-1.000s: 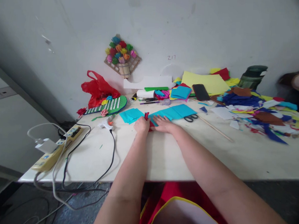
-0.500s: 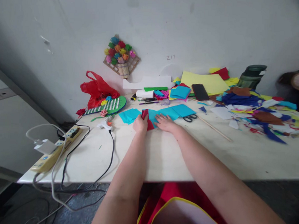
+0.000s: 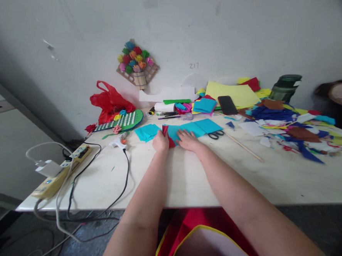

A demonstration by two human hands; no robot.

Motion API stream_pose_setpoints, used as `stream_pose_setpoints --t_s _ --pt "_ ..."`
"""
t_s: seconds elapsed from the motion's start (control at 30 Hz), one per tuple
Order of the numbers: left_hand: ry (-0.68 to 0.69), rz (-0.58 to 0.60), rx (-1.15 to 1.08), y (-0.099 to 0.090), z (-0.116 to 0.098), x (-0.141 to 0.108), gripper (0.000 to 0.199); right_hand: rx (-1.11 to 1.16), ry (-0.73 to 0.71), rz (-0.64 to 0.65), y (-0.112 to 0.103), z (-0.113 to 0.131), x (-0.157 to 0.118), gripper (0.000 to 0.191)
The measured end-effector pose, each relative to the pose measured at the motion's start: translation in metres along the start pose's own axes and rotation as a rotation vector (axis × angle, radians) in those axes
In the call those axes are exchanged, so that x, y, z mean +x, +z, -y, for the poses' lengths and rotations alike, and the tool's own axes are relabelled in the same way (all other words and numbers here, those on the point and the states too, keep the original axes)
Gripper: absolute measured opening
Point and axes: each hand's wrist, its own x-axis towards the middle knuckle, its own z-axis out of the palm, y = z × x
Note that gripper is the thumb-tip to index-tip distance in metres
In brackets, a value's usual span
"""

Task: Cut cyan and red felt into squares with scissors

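Note:
My left hand (image 3: 160, 141) is closed around a folded piece of red paper (image 3: 171, 140), which stands up partly between thumb and fingers. Blue paper (image 3: 173, 132) lies beneath and beyond it on the table. With its fingers spread, my right hand (image 3: 188, 140) rests flat on this blue paper. To the left sits a small stack of blue paper pieces (image 3: 146, 132). Another blue sheet (image 3: 208, 126) lies to the right, with the black handles of scissors (image 3: 216, 135) partly under its edge.
A white glue gun (image 3: 118, 142) with its cord lies left, near a power strip (image 3: 53, 177). A wooden stick (image 3: 245, 147) and heaped paper scraps (image 3: 301, 128) are at right. Behind are a phone (image 3: 227, 105), a red plastic bag (image 3: 110, 100) and a green bottle (image 3: 285, 88).
The view has shifted slightly. My left hand still grips the red paper, which looks a little narrower now, and my right hand stays flat on the blue paper.

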Motion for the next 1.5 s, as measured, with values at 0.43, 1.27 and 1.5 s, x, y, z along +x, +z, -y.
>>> stream_pose_setpoints --t_s 0.43,1.27,1.5 --pt "-0.011 0.018 0.018 0.005 0.002 0.005 0.036 -0.036 -0.185 -0.037 0.007 0.019 -0.005 0.052" --pt "0.003 0.029 0.026 0.003 0.002 0.004 0.035 0.030 0.702 -0.295 -0.063 -0.054 -0.024 0.037" --pt "-0.011 0.000 -0.008 0.005 0.003 0.005 0.036 -0.118 0.620 -0.291 -0.046 -0.064 -0.023 0.030"
